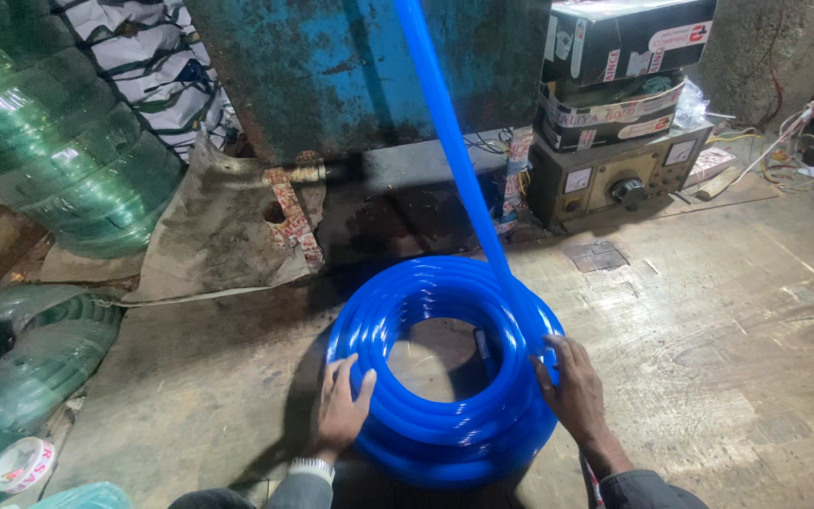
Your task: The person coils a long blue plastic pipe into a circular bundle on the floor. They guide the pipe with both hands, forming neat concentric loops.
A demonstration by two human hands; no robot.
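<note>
I see the hose coil (445, 372) lying on the floor (708, 330) between my left hand (343, 405) and right hand (572, 386), the tank (360, 66) behind it, stacked boxes (619, 66) on a meter box (614, 174) to the right, and more coils (58, 132) far left.

Glossy, smooth blue plastic hose coil (445, 372) catching the light, translucent along its ridges. Bare left hand (343, 407) and right hand (572, 388) press on that slick surface. Beneath, a dull, rough grey concrete floor (727, 320), stained and dusty. Behind, the blue-painted metal machine body (360, 66), matt, chipped, rusty. At left, shiny translucent green plastic hose rolls (58, 132). Grubby, matt cloth sheet (219, 226) beside them.
</note>
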